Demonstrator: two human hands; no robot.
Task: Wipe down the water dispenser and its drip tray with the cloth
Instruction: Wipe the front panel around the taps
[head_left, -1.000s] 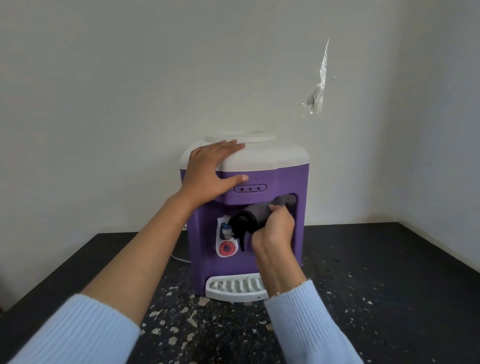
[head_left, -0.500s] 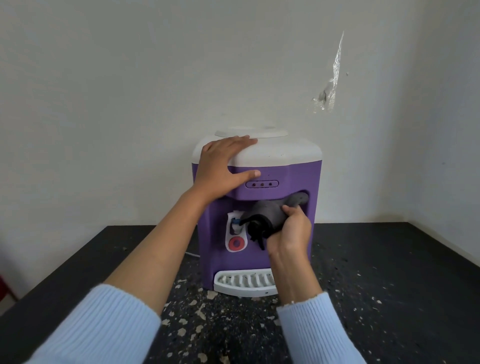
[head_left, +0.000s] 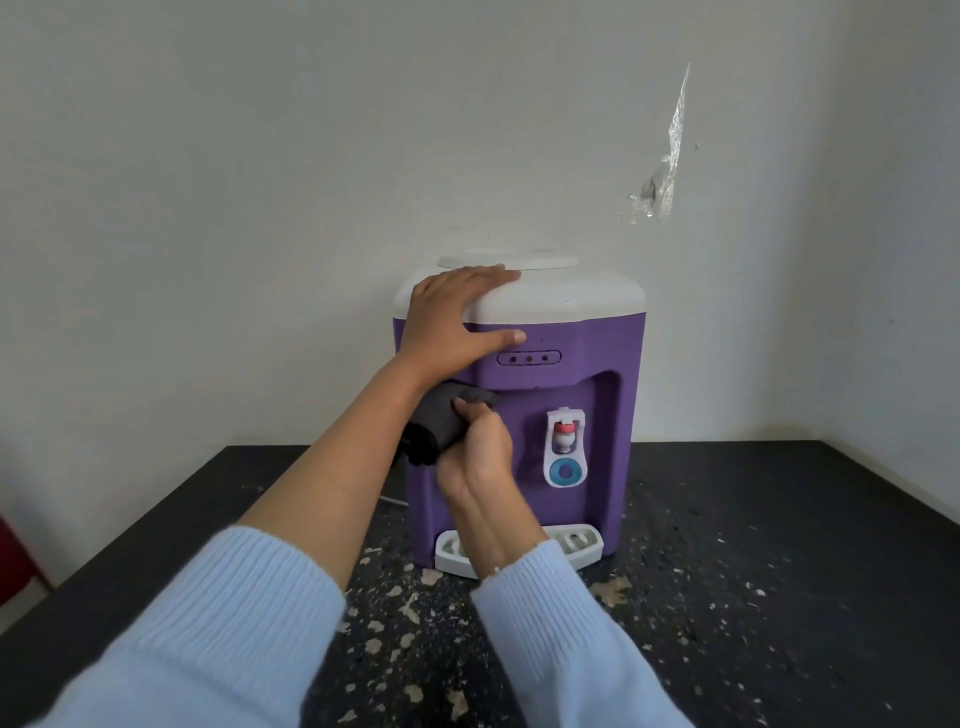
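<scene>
You are bracing the water dispenser (head_left: 566, 379) with your left hand (head_left: 452, 317), which is lying flat on the left corner of the white top, fingers spread and thumb reaching across the purple front. That brace is worth having, since the unit looks light and could slide on the worktop (head_left: 753, 545) under a sideways push. Just below, your right hand (head_left: 480, 452) is gripping the bunched dark cloth (head_left: 439, 423), fingers curled round it, and pressing it against the left side of the recessed front, under your left wrist. For a good stroke, you are better off working with the cloth's broad face than with a knuckle, running it into the recess's upper corner and down its left wall, where grime likely gathers. Further right, the white tap (head_left: 565, 441) with its red tip and blue ring is standing uncovered, so going round it gently seems wise. The drip tray (head_left: 582, 545) is sitting at the base, partly hidden behind your right wrist, apparently not yet reached.
</scene>
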